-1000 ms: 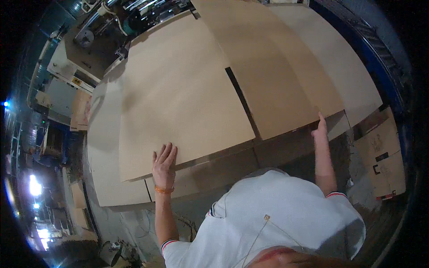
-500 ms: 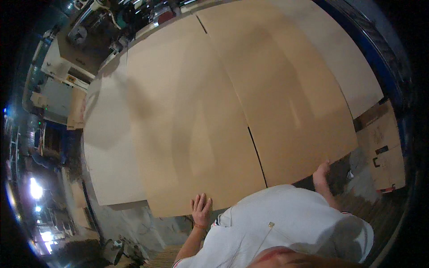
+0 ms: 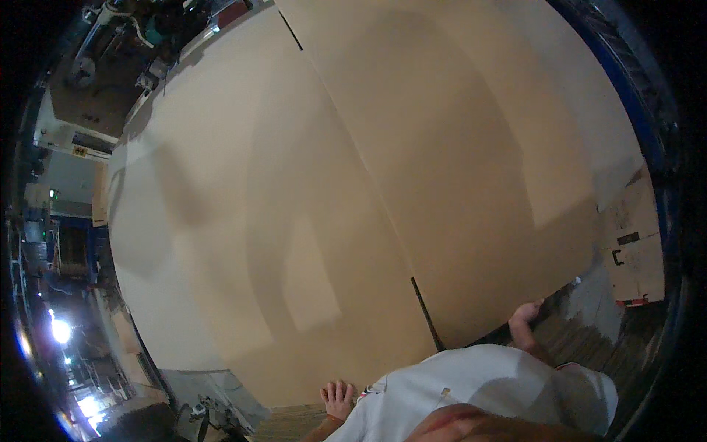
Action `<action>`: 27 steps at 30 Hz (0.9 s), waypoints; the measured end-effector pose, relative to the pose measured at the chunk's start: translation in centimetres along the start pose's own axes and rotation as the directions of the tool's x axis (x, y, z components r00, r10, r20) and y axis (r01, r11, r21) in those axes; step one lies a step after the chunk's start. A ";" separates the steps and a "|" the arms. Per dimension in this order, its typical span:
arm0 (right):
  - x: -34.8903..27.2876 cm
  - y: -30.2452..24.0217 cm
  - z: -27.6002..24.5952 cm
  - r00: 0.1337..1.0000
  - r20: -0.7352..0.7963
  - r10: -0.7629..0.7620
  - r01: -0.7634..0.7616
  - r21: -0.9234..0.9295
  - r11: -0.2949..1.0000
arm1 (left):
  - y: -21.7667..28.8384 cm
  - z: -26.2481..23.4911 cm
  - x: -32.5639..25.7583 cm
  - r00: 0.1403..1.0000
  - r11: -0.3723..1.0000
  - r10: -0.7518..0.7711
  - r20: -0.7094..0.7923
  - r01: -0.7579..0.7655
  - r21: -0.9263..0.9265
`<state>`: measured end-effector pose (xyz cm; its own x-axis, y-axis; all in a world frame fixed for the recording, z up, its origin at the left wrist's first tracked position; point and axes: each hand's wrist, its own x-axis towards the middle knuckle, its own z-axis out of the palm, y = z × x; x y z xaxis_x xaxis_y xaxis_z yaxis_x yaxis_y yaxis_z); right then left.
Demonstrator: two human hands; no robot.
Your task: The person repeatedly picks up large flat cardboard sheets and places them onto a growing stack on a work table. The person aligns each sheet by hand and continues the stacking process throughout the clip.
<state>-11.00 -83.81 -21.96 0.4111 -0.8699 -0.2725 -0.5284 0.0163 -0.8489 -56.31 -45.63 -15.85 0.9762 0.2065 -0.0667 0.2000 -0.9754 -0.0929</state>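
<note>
A big brown cardboard sheet (image 3: pixel 353 243) spreads out in front of me. A crease runs down it, with a dark slot at the far end and another near my body. At its near edge, left of my body, my left hand (image 3: pixel 339 399) is closed over the border, its fingers bent on the upper face and the thumb out of sight. Farther right, my right hand (image 3: pixel 525 313) grips the same near edge close to the corner; some of its fingers are hidden.
Paler board (image 3: pixel 166 324) shows along the left side of the sheet. A cardboard box (image 3: pixel 635 247) stands at the right, beside a dark blue frame (image 3: pixel 648 140). Machinery (image 3: pixel 110 51) occupies the far left. A grey cabinet (image 3: pixel 70 177) is below it.
The sheet now fills more of the view, and its near edge lies lower, closer to me. Both hands have come down with it. My left fingers look more bent. The view has shifted too.
</note>
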 end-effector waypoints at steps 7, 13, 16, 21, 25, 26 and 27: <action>2.7 3.4 2.6 0.995 -0.049 0.088 -0.091 -0.061 0.994 | 0.9 3.0 0.7 0.967 0.970 -0.120 0.223 0.162 -0.180; 3.0 4.7 3.2 0.992 -0.077 0.100 -0.110 -0.145 0.983 | 2.5 7.1 -0.3 0.849 0.951 -0.013 0.529 -0.152 0.267; 3.5 5.8 2.4 0.994 -0.079 0.070 -0.089 -0.272 0.958 | 3.0 7.9 -0.9 0.824 0.992 0.069 0.562 -0.119 0.052; 8.8 11.0 1.5 0.900 0.263 -0.347 0.364 -0.891 0.270 | -2.3 1.6 4.5 0.883 0.840 -0.467 0.047 0.460 -0.287; 15.5 -12.7 7.9 0.717 0.153 -0.680 0.610 -0.610 0.506 | -15.5 -13.4 16.4 0.361 0.556 -0.799 -0.482 0.748 -0.361; 25.8 -15.3 8.6 0.514 -0.005 -0.858 0.708 -0.562 0.428 | -19.9 -17.1 22.4 0.172 0.426 -0.864 -0.474 0.752 -0.503; 26.8 -20.9 11.8 0.461 -0.010 -0.887 0.814 -0.394 0.427 | -26.7 -16.9 22.2 0.156 0.387 -0.824 -0.544 0.857 -0.341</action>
<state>19.81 -101.63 -16.86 0.6510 -0.4203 0.6321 -0.1835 -0.8952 -0.4062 -38.60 -16.32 1.91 0.0334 0.7943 0.6066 0.9424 -0.2271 0.2454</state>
